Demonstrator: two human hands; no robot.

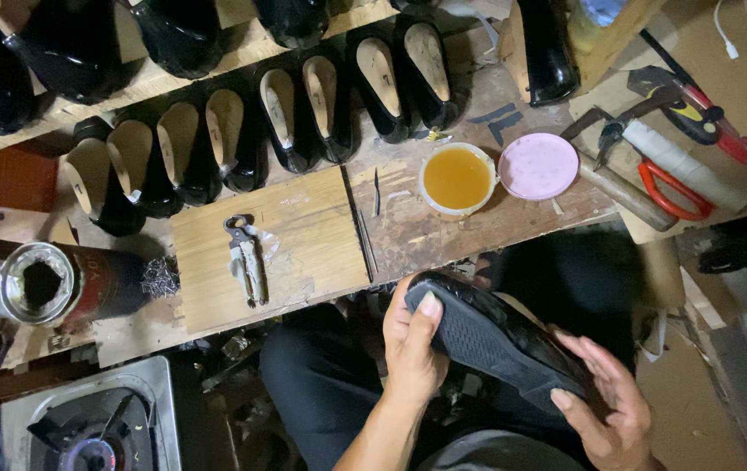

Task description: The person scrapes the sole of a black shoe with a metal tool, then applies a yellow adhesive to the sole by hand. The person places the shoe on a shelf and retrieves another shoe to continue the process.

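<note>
Below the workbench (495, 235), black shoe (495, 340) sole-up, left hand (413, 344) gripping its toe, right hand (609, 410) spread open at heel.

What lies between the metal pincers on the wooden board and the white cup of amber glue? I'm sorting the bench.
In the head view, between the pincers and the cup: a dark awl.

A scarred wooden desk (443, 231) carries a pale plywood board (304, 253) with metal pincers (247, 259) lying on it; a row of black shoes on lasts (260, 131) lines the back edge. To the right sit a cup of amber glue (456, 179) and, just beside it, a pink lid (538, 166); red-handled scissors (674, 192) and a hammer (622, 187) lie farther right; a tin can (68, 283) rests at the left end.
</note>
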